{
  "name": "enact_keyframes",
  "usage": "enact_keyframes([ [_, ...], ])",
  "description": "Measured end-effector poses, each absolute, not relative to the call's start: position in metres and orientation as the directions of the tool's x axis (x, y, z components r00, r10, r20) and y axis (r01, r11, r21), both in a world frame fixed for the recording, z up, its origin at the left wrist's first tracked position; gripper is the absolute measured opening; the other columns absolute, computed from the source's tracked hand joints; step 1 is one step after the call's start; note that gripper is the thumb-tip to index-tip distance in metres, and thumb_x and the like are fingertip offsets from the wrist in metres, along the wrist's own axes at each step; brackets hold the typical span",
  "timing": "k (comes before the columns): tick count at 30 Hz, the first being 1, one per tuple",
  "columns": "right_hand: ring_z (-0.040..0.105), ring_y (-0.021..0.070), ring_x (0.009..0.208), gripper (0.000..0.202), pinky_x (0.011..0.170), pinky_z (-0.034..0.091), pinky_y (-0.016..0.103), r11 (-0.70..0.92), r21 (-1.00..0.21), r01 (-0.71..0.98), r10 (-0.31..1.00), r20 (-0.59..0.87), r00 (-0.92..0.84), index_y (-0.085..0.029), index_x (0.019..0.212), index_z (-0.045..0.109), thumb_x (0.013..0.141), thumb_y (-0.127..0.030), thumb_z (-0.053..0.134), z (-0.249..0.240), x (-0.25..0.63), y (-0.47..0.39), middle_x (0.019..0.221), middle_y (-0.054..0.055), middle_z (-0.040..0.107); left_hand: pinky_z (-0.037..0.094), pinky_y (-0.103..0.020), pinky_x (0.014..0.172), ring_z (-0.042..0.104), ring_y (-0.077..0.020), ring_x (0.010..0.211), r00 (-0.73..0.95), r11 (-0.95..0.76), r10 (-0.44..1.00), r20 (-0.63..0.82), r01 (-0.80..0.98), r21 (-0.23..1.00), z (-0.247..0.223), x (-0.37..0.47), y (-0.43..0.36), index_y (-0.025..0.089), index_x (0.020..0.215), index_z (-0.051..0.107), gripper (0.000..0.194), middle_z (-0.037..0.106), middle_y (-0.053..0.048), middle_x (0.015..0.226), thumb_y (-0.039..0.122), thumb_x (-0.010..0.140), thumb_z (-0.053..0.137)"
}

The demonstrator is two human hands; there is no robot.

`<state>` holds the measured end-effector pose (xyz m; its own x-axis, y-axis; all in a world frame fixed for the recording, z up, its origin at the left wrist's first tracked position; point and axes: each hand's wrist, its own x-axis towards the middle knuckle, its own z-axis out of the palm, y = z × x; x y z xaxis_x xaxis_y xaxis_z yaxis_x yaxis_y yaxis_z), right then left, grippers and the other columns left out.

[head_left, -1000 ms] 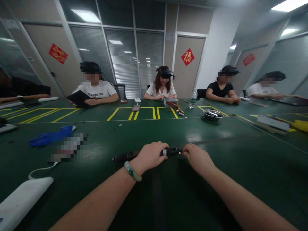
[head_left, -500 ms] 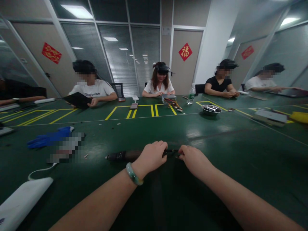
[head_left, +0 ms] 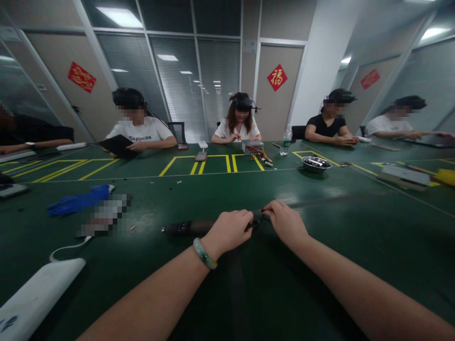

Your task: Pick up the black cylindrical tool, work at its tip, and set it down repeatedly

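A dark cylindrical tool lies sideways on the green table, its metal tip to the left. My left hand, with a jade bangle on its wrist, is closed over the tool's right end. Just right of it, my right hand pinches something thin and dark at that end; the fingertips hide most of it. The two hands are a short gap apart, with small dark parts between them.
At left lie a blue glove, a blurred-out phone-like item and a white power bank on a cable. Farther back are a metal bowl, a bottle and a metal box with wires. Several people sit across the table.
The view has shifted slightly, so most things sit a little farther right. My right hand has moved up and closer to my left hand, which stays on the tool.
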<state>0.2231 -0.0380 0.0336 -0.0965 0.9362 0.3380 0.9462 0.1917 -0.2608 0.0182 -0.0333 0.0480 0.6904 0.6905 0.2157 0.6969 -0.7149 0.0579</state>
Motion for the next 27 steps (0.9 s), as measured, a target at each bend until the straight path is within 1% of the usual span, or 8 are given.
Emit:
enact_keyframes([
  [2, 0.060, 0.0160, 0.087, 0.013, 0.072, 0.041, 0.027, 0.242, -0.286, 0.927, 0.912, 0.392, -0.117, -0.021, 0.096, 0.062, 0.094, -0.027, 0.050, 0.036, 0.225, -0.030, 0.103, 0.002, 0.062, 0.044, -0.027, 0.066, 0.059, -0.0174, 0.082, 0.689, -0.715, 0.691, 0.220, 0.697, 0.062, 0.049, 0.017, -0.033, 0.022, 0.094, 0.054, 0.011, 0.061, -0.001, 0.094, 0.031, 0.089, 0.054],
  [3, 0.059, 0.0156, 0.088, 0.012, 0.074, 0.041, 0.026, 0.272, -0.298, 0.915, 0.908, 0.395, -0.141, -0.021, 0.094, 0.063, 0.093, -0.026, 0.052, 0.037, 0.226, -0.028, 0.101, 0.002, 0.062, 0.044, -0.027, 0.066, 0.059, -0.0171, 0.081, 0.689, -0.717, 0.689, 0.224, 0.694, 0.066, 0.049, 0.017, -0.033, 0.021, 0.093, 0.054, 0.010, 0.061, -0.001, 0.094, 0.031, 0.089, 0.054],
  [6, 0.058, 0.0140, 0.085, 0.007, 0.074, 0.041, 0.025, 0.362, -0.321, 0.875, 0.909, 0.331, -0.254, -0.021, 0.088, 0.064, 0.089, -0.023, 0.058, 0.036, 0.228, -0.034, 0.095, 0.000, 0.062, 0.044, -0.027, 0.065, 0.059, -0.0163, 0.080, 0.694, -0.726, 0.680, 0.236, 0.683, 0.083, 0.049, 0.016, -0.033, 0.022, 0.093, 0.054, 0.010, 0.061, -0.001, 0.092, 0.030, 0.089, 0.052],
  [10, 0.058, 0.0133, 0.084, 0.005, 0.074, 0.042, 0.025, 0.432, -0.327, 0.841, 0.897, 0.253, -0.362, -0.023, 0.088, 0.066, 0.087, -0.021, 0.062, 0.030, 0.227, -0.047, 0.091, -0.001, 0.062, 0.042, -0.027, 0.063, 0.058, -0.0162, 0.077, 0.687, -0.719, 0.688, 0.233, 0.688, 0.096, 0.046, 0.017, -0.030, 0.021, 0.090, 0.054, 0.009, 0.061, 0.000, 0.088, 0.030, 0.087, 0.055],
  [13, 0.058, 0.0133, 0.085, 0.005, 0.076, 0.042, 0.025, 0.442, -0.321, 0.837, 0.892, 0.259, -0.372, -0.022, 0.089, 0.067, 0.087, -0.020, 0.062, 0.027, 0.225, -0.047, 0.091, -0.001, 0.062, 0.041, -0.027, 0.064, 0.058, -0.0163, 0.077, 0.692, -0.727, 0.679, 0.245, 0.679, 0.099, 0.043, 0.017, -0.028, 0.021, 0.089, 0.054, 0.008, 0.060, -0.001, 0.087, 0.029, 0.087, 0.054],
  [18, 0.058, 0.0129, 0.082, 0.005, 0.072, 0.042, 0.025, 0.461, -0.309, 0.832, 0.881, 0.269, -0.389, -0.021, 0.089, 0.066, 0.087, -0.020, 0.061, 0.026, 0.224, -0.045, 0.092, -0.001, 0.062, 0.039, -0.027, 0.061, 0.057, -0.0162, 0.074, 0.699, -0.733, 0.673, 0.242, 0.673, 0.094, 0.043, 0.017, -0.028, 0.022, 0.088, 0.053, 0.008, 0.060, 0.000, 0.086, 0.030, 0.087, 0.055],
  [27, 0.058, 0.0123, 0.082, 0.009, 0.076, 0.044, 0.025, 0.501, -0.350, 0.792, 0.861, 0.295, -0.414, -0.022, 0.091, 0.068, 0.089, -0.019, 0.059, 0.026, 0.223, -0.047, 0.091, -0.001, 0.062, 0.039, -0.026, 0.061, 0.057, -0.0152, 0.075, 0.721, -0.752, 0.648, 0.245, 0.657, 0.053, 0.043, 0.016, -0.028, 0.022, 0.086, 0.052, 0.007, 0.059, 0.001, 0.086, 0.029, 0.088, 0.053],
])
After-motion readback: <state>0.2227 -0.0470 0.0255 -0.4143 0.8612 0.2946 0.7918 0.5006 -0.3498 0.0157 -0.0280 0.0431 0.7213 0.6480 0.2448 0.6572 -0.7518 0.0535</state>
